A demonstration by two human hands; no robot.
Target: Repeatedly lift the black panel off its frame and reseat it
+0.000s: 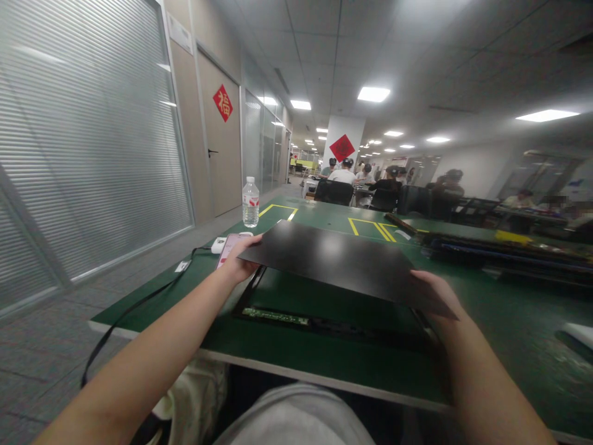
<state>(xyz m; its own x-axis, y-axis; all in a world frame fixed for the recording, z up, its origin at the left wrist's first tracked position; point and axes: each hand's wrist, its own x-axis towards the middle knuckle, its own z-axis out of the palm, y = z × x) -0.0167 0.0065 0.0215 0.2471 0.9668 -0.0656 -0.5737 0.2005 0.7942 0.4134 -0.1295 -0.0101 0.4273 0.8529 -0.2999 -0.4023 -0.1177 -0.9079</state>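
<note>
A thin, dark, glossy flat sheet [333, 256] is held up above the green table, tilted slightly and reflecting the ceiling lights. My left hand [241, 258] grips its left edge, thumb on top. At the opposite edge, my right hand [438, 296] has closed on the sheet, its fingers mostly hidden underneath. Below lies a thin black rectangular frame [248, 287], partly covered by the sheet. Along the frame's near side runs a narrow green circuit board strip [275, 316].
On the green table [324, 364] stand a water bottle [251, 203] and a phone [227, 247] with a white device [218, 245] and black cable [134, 303]. Stacked dark panels [504, 250] lie at right. Yellow tape [370, 227] marks the far side. Several people sit beyond.
</note>
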